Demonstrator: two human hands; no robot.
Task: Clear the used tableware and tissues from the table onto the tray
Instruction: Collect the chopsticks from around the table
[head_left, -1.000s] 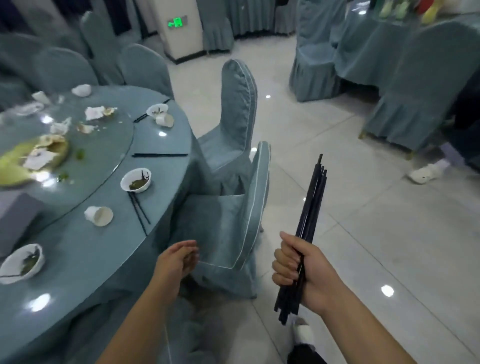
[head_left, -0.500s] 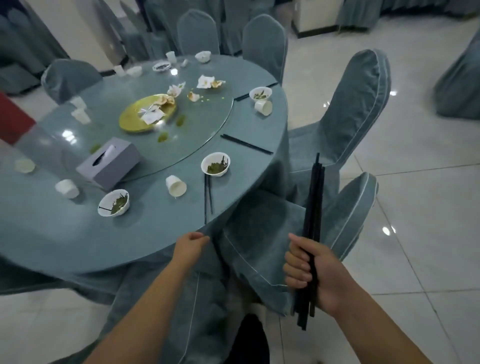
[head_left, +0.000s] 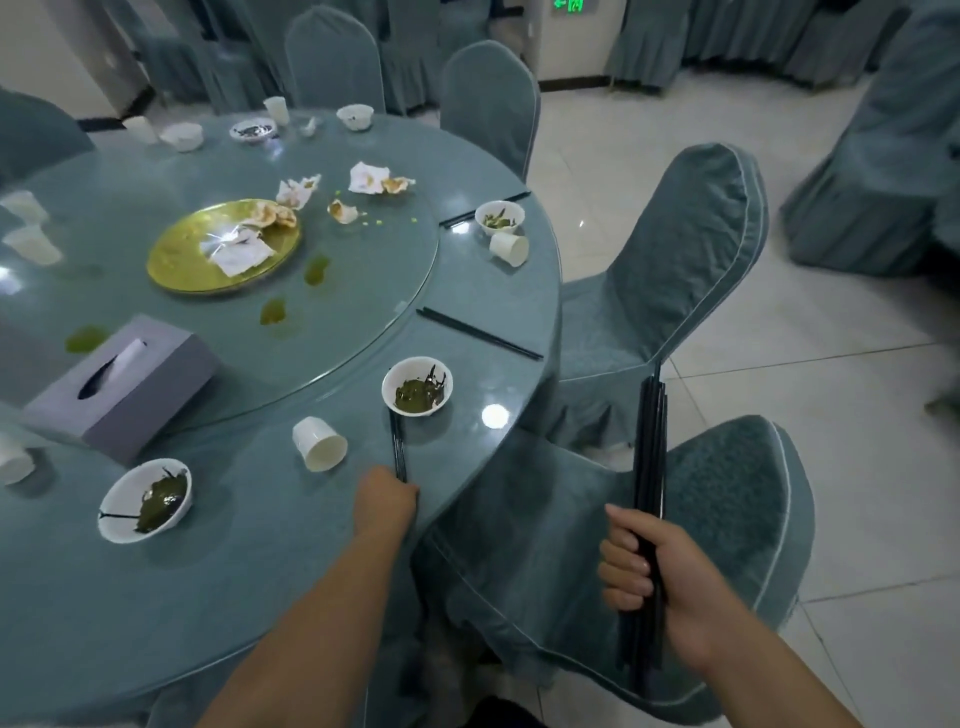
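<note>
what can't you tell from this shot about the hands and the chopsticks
- Head view: the left hand hides its own fingers, so its grip on the table chopsticks is unclear.
- Head view: the chopstick bundle in the right hand overlaps; no count.
- The tray is outside the frame.

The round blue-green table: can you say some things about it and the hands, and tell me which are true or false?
1. The right hand holds a bundle of black chopsticks. True.
2. The white paper cup near the left hand stands upright. False: it lies on its side.
3. The grey tissue box sits on the round gold plate. False: it stands apart from the plate, which carries crumpled tissue.
4. The small white bowl nearest the left hand holds green leftovers. True.
</note>
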